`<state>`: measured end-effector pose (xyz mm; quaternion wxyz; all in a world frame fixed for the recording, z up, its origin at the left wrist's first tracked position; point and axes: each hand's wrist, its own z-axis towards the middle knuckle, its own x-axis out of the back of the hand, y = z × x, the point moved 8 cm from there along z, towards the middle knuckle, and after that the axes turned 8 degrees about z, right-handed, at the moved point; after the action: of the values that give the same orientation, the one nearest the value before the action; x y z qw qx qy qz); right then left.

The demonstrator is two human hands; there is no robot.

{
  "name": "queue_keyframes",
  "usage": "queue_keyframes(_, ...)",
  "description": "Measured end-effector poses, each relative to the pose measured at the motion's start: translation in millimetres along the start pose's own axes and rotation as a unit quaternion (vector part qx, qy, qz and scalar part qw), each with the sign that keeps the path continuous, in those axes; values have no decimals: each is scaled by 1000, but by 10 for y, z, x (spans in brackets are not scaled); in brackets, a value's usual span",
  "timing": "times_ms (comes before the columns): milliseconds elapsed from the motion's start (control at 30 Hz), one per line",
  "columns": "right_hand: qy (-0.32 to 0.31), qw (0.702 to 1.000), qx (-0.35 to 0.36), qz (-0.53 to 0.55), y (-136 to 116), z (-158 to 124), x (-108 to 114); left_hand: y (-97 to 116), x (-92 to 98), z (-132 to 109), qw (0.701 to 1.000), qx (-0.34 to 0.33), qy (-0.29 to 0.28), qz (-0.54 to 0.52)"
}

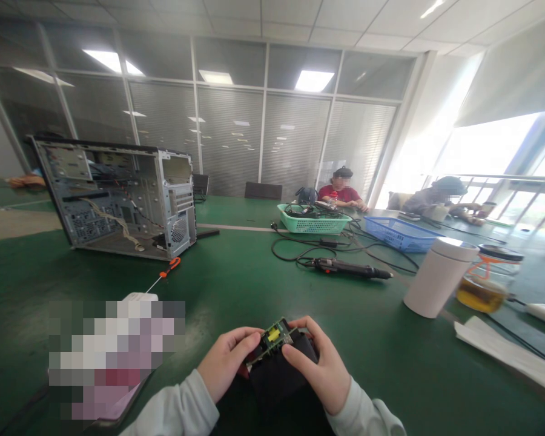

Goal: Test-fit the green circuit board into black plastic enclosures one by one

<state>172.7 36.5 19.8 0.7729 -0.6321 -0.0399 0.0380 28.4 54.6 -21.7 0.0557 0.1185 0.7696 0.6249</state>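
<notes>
Between my two hands, near the front edge of the view, is a green circuit board point(275, 336) with a yellow component on it. My left hand point(229, 357) grips the board's left end, thumb on top. A black box-like part point(277, 378) lies right below and against the board. My right hand point(322, 363) wraps round the right side of the board and the black part, its thumb pressing near the board's lower edge. Whether board and black part are joined, I cannot tell. The undersides of both are hidden.
An open computer case point(118, 200) stands at the left, an orange-handled tool point(170, 267) before it. A corded electric screwdriver point(349, 268), green basket point(313, 224) of cables and blue basket point(402, 235) lie ahead. White cup point(438, 278) and jar point(488, 281) stand right; two people point(343, 192) sit beyond.
</notes>
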Motion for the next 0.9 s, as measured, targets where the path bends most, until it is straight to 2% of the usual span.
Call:
queue_keyframes(533,-4,1000,-11,4,61,11,-9,24,12,-23,1000,-4,12,2)
queue_keyframes(700,-15,999,-25,30,89,-1,-25,-25,52,15,1000,19,21,-3)
queue_keyframes(900,0,999,-29,41,72,-14,3,-64,89,4,995,52,52,-68)
